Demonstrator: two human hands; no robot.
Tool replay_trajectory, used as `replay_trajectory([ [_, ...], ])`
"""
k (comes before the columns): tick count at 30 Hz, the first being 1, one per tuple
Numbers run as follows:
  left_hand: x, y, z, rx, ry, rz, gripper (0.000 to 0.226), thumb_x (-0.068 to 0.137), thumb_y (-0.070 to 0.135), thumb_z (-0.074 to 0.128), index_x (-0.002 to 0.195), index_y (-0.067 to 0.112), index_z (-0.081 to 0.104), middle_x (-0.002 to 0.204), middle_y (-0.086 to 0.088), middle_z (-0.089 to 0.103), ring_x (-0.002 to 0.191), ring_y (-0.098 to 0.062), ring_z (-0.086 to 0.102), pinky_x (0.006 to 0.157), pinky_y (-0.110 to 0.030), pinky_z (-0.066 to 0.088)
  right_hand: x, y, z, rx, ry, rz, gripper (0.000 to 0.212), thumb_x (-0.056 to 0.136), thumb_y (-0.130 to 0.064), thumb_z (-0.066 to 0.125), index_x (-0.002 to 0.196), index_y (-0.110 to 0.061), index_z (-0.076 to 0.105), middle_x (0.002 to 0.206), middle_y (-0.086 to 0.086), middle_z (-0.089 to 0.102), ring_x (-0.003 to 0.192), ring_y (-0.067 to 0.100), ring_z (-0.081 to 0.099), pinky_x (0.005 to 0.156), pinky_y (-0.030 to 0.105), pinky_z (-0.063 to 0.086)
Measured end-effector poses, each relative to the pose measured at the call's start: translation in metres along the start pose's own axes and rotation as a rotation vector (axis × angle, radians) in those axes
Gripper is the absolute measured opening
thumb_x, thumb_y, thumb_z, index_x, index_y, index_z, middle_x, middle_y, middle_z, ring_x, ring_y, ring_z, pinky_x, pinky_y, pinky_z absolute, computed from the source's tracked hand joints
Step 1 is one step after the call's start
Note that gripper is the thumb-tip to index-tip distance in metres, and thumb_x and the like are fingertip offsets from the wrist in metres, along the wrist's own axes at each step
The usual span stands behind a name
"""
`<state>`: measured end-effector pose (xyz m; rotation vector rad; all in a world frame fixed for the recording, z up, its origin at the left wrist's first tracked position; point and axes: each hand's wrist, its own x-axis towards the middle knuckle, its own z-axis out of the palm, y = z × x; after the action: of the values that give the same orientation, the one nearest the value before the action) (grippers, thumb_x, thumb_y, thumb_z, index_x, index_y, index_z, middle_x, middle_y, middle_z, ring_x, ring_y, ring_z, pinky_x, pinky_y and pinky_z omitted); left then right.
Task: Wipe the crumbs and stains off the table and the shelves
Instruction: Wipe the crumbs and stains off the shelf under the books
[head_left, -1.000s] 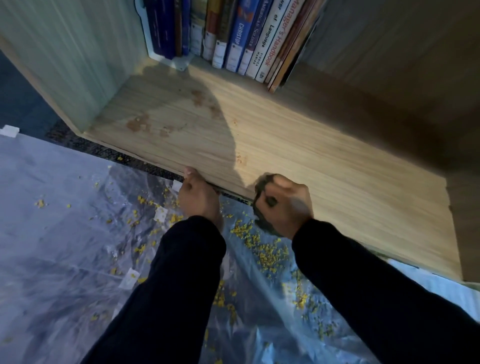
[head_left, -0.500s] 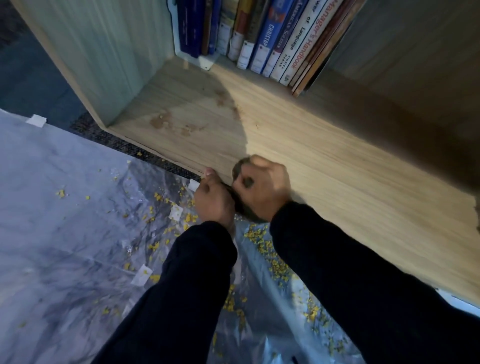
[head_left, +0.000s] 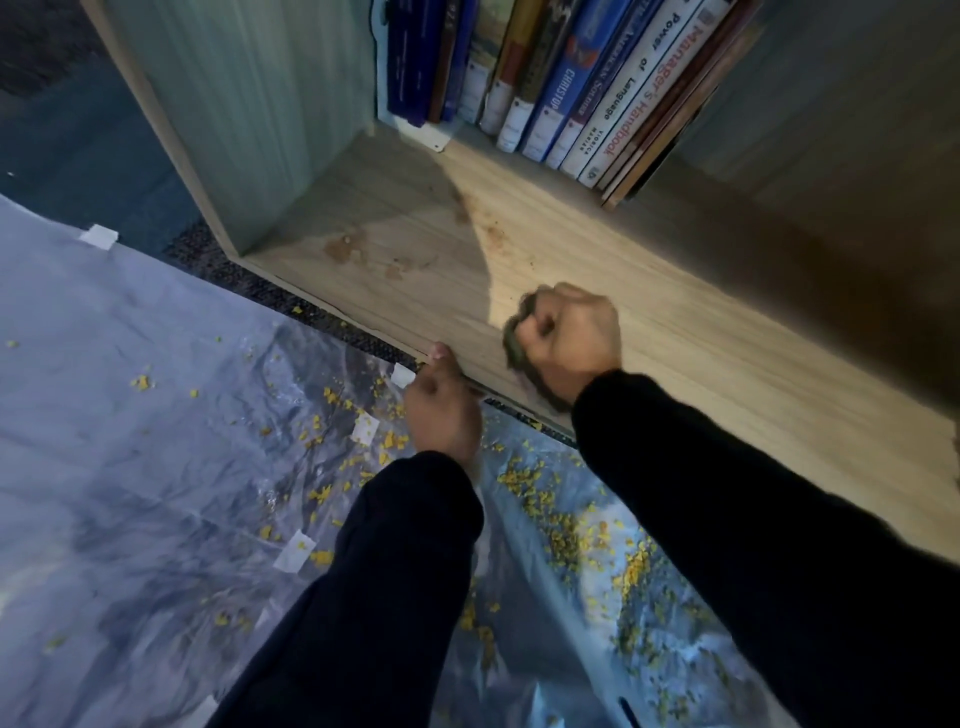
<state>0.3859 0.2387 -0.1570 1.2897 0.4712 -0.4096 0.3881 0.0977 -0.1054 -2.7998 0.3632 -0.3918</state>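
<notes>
1. Right hand (head_left: 571, 338) is a closed fist gripping a dark cloth (head_left: 519, 348), which it presses on the shelf board (head_left: 675, 332) near the front edge.
2. Left hand (head_left: 441, 410) is at the board's front edge, just left of the right hand; thumb sits on the lip, fingers are curled under and hidden. Can't tell whether it's holding the plastic sheet (head_left: 130, 467) there or only the edge.
3. Brown stains (head_left: 345, 248) are on the far-left part of the board, well apart from the cloth; more faint marks (head_left: 493, 234) sit to their right, nearer the books.
4. Yellow crumbs (head_left: 561, 525) are scattered on the plastic sheet on the floor, thickest below the board edge under both arms.
5. Row of books (head_left: 571, 88) stands at the back of the shelf, leaning left.
6. White tape pieces (head_left: 98, 236) hold down the sheet's edges.
7. Both sleeves are dark.
</notes>
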Motion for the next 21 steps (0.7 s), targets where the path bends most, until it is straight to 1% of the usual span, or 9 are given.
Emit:
replay_trajectory([
  [1,0.001,-0.002,0.000,0.005,0.003,0.000,0.066,0.091,0.069,0.040,0.083,0.007,0.061,0.083,-0.014,0.067,0.085,-0.032,0.069,0.082,-0.044,0.057,-0.015,-0.002,-0.004,0.037,-0.026,-0.062,0.028,0.077,-0.017,0.066,0.062,-0.025,0.043,0.068,-0.010,0.043,0.059,0.019,0.044,0.056,0.030,0.042],
  [3,0.001,-0.003,0.000,-0.025,-0.022,-0.006,0.058,0.100,0.059,0.041,0.086,0.007,0.065,0.094,-0.013,0.072,0.092,-0.031,0.071,0.076,-0.035,0.057,-0.035,0.003,-0.013,0.087,-0.063,-0.180,0.034,0.081,-0.012,0.068,0.062,-0.022,0.041,0.070,-0.009,0.036,0.058,0.020,0.042,0.055,0.030,0.040],
  [5,0.002,-0.002,-0.003,-0.023,-0.087,0.001,0.045,0.105,0.049,0.040,0.087,0.016,0.066,0.096,-0.007,0.074,0.089,-0.019,0.073,0.071,-0.027,0.053,-0.032,0.014,-0.016,0.049,-0.082,-0.230,0.038,0.082,-0.010,0.069,0.063,-0.022,0.039,0.070,-0.009,0.036,0.057,0.019,0.041,0.054,0.031,0.040],
  [9,0.002,0.002,-0.010,-0.016,-0.126,-0.030,0.043,0.105,0.048,0.040,0.088,0.018,0.066,0.084,0.003,0.070,0.064,-0.005,0.068,0.068,-0.026,0.049,0.015,0.025,-0.012,-0.055,-0.012,-0.074,0.030,0.082,-0.018,0.065,0.063,-0.026,0.043,0.068,-0.007,0.047,0.063,0.026,0.055,0.060,0.035,0.048],
  [11,0.002,0.003,-0.010,0.012,-0.129,-0.037,0.044,0.104,0.050,0.040,0.094,0.016,0.066,0.091,0.000,0.070,0.069,-0.009,0.067,0.069,-0.029,0.048,0.021,0.025,-0.006,-0.115,-0.030,-0.023,0.024,0.086,-0.022,0.063,0.067,-0.023,0.048,0.073,-0.004,0.048,0.069,0.030,0.056,0.063,0.036,0.048],
  [14,-0.002,0.004,-0.008,0.034,-0.104,0.025,0.043,0.104,0.050,0.039,0.090,0.020,0.066,0.091,0.001,0.071,0.079,-0.013,0.071,0.070,-0.030,0.052,-0.006,0.018,-0.004,-0.079,-0.019,0.029,0.018,0.095,-0.026,0.061,0.085,-0.012,0.067,0.091,0.007,0.050,0.078,0.026,0.051,0.070,0.035,0.047],
  [16,-0.003,0.005,-0.009,0.019,-0.111,0.017,0.042,0.104,0.049,0.041,0.086,0.020,0.065,0.089,0.000,0.071,0.080,-0.016,0.071,0.070,-0.031,0.052,-0.042,0.012,-0.003,-0.118,-0.019,0.050,0.026,0.097,-0.029,0.057,0.107,-0.011,0.072,0.112,0.015,0.056,0.097,0.032,0.052,0.084,0.042,0.049],
  [18,-0.002,0.008,-0.011,-0.035,-0.111,-0.057,0.036,0.103,0.046,0.048,0.082,0.020,0.062,0.081,0.001,0.065,0.073,-0.016,0.064,0.067,-0.030,0.049,-0.076,-0.003,-0.005,-0.199,-0.064,0.064,0.039,0.098,-0.034,0.049,0.127,-0.014,0.067,0.139,0.016,0.056,0.121,0.041,0.048,0.100,0.053,0.044],
  [21,0.009,0.030,-0.017,-0.126,0.013,-0.117,0.026,0.096,0.033,0.060,0.074,0.021,0.055,0.068,0.001,0.053,0.062,-0.018,0.050,0.059,-0.031,0.044,-0.115,-0.030,-0.009,-0.154,-0.248,0.101,0.058,0.101,-0.043,0.031,0.147,-0.014,0.050,0.161,0.007,0.038,0.147,0.036,0.032,0.119,0.055,0.028],
])
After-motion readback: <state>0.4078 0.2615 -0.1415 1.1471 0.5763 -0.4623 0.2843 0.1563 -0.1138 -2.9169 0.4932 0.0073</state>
